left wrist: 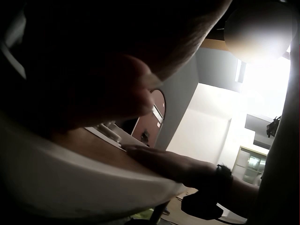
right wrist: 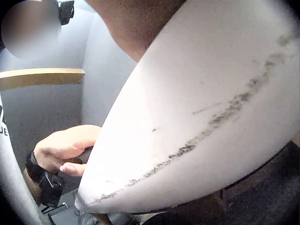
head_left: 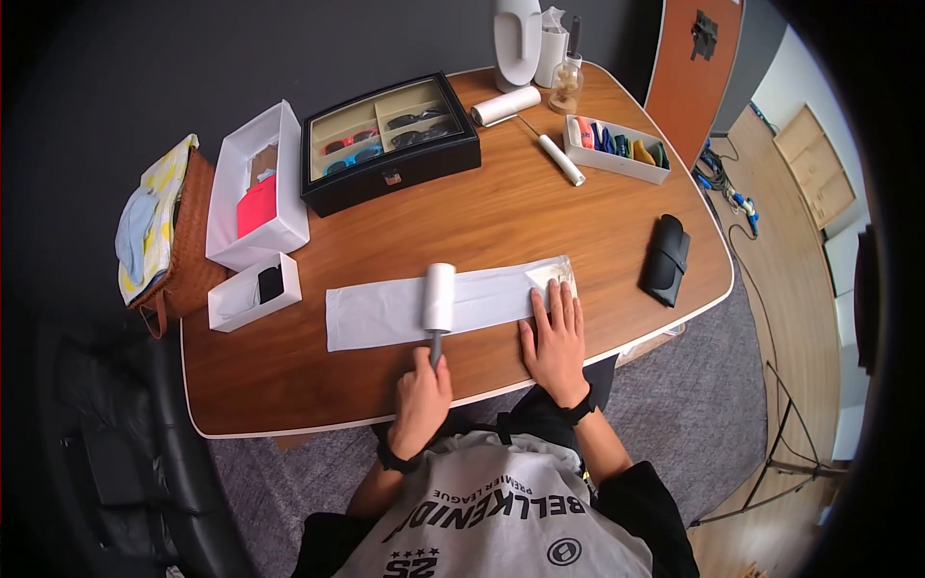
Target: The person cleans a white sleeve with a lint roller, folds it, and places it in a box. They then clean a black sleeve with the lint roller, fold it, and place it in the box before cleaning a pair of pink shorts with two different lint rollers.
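Note:
A long, narrow piece of white cloth (head_left: 385, 313) lies flat along the front of the wooden table (head_left: 540, 217), with a cream patch near its right end. My left hand (head_left: 424, 395) grips the grey handle of a lint roller (head_left: 439, 301), whose white roll lies over the cloth left of its middle. With fingers spread and straight, my right hand (head_left: 557, 352) presses on the cloth's right end. The left wrist view shows dark, close fingers (left wrist: 136, 91) and the right hand beyond. Mostly the table's white edge (right wrist: 187, 117) fills the right wrist view.
Behind the cloth stand a black glasses case (head_left: 390, 144), a white bin (head_left: 257, 188) and a small white box (head_left: 254, 292). Toward the right are a black pouch (head_left: 665, 260), a box of folded items (head_left: 617, 152) and a second lint roller (head_left: 559, 159). A woven basket (head_left: 188, 226) sits far left.

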{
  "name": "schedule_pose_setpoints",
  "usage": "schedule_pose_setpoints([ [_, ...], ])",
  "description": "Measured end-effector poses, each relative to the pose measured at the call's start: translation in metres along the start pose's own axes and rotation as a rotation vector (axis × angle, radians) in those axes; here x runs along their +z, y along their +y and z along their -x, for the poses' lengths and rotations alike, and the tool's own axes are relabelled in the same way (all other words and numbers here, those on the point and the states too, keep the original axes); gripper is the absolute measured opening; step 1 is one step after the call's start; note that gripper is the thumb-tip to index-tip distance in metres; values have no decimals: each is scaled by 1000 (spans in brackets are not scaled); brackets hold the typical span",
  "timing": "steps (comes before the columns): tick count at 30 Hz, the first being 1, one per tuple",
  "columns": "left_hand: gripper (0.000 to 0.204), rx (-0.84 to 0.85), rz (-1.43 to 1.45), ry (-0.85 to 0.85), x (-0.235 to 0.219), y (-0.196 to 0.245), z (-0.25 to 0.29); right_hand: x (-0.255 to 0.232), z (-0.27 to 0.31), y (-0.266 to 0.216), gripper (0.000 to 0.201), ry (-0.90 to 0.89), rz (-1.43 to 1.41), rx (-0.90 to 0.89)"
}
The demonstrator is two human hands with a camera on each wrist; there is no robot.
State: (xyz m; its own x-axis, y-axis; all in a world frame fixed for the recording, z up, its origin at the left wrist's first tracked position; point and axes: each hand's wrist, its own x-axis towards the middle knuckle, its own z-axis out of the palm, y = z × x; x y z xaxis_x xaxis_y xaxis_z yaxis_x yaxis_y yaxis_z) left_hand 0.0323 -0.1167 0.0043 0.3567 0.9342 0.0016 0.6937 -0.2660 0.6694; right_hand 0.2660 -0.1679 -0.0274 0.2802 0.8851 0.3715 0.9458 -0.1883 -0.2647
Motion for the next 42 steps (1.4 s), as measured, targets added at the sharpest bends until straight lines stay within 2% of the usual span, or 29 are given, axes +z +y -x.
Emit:
schedule_pose_setpoints([
  [1, 18, 11, -25, 51, -3, -7, 1, 1, 0, 0, 55, -2, 3, 0],
  [2, 19, -104, 36, 22, -7, -17, 2, 1, 0, 1, 56, -5, 5, 0],
  [6, 22, -243, -34, 123, -31, -59, 8, 2, 1, 1, 56, -6, -1, 1],
  [8, 21, -189, -179, 263, -44, -80, 12, 2, 1, 0, 55, -3, 8, 5],
  [9, 21, -190, -181, 264, -51, -90, 14, 2, 1, 0, 55, -3, 5, 4],
  [11, 19, -362, -162, 276, -61, -104, 19, 2, 1, 0, 55, 0, 10, 8],
  [15, 18, -375, -139, 303, -72, -91, 30, 4, 2, 0, 55, 9, 11, 9],
  [17, 19, -287, -20, 303, -65, -59, 33, 5, 2, 1, 55, 9, 14, 6],
  [18, 18, -203, -58, 308, -61, -43, 33, 5, 2, 1, 55, 10, 19, 6],
  [23, 19, -52, 2, 98, -15, -5, 31, 6, 2, 1, 54, 16, 22, 1],
  [28, 21, 51, -20, -22, 13, 18, 26, 6, 3, 2, 54, 27, 27, 6],
  [31, 19, -1, -75, -43, 17, 19, 27, 5, 2, 1, 54, 17, 26, 6],
  [34, 17, -50, -134, 9, 9, 6, 35, 4, 2, 0, 54, 28, 14, 4],
  [36, 21, -98, -204, 59, -1, -9, 41, 5, 2, 0, 55, 22, 13, 4],
  [42, 16, -271, -268, 270, -44, -62, 57, 4, 1, 1, 54, 16, 19, 4],
])
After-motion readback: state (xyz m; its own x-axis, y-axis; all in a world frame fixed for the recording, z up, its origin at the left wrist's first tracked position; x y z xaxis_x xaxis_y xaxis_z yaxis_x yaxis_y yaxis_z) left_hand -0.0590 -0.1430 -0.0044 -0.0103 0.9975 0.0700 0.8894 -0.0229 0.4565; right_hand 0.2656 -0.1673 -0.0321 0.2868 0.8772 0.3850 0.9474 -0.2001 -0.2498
